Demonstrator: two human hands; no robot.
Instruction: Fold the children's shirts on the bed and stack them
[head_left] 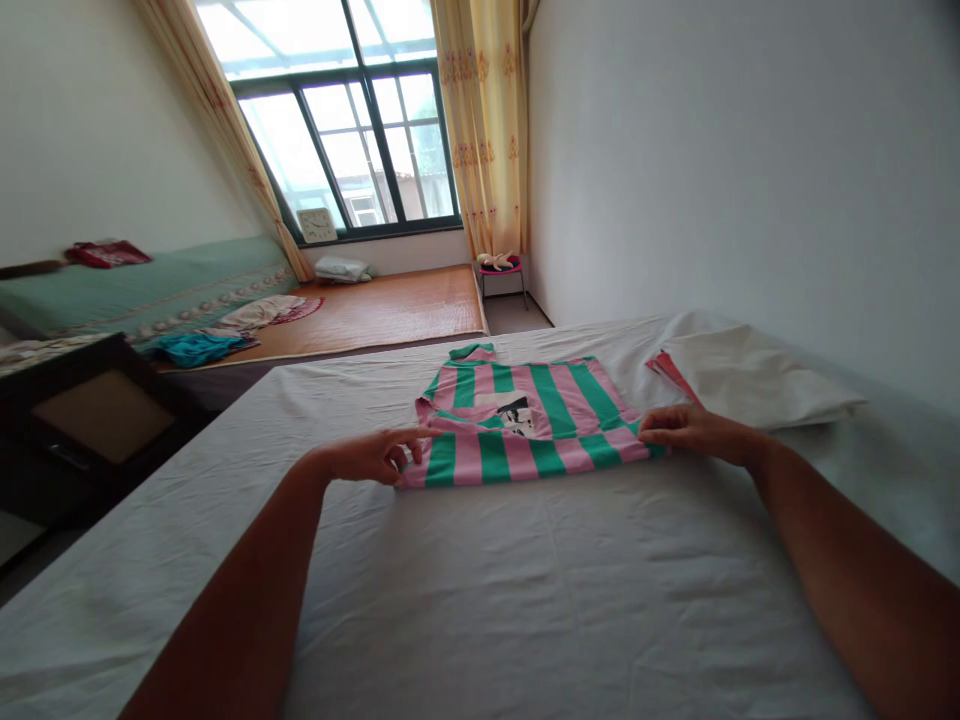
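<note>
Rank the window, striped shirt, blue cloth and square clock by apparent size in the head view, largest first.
1. Window
2. Pink-and-green striped shirt
3. Blue cloth
4. Square clock

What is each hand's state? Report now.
Left hand: touching the left edge of the pink-and-green striped cloth garment; grip cannot be told.
Right hand: closed, pinching the garment's right end.

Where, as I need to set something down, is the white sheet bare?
The white sheet is bare on the near side of the striped garment, between the left forearm and right forearm, and left of the left hand. It's crowded on the right, where the right hand, garment and white cloth lie close together.
</note>
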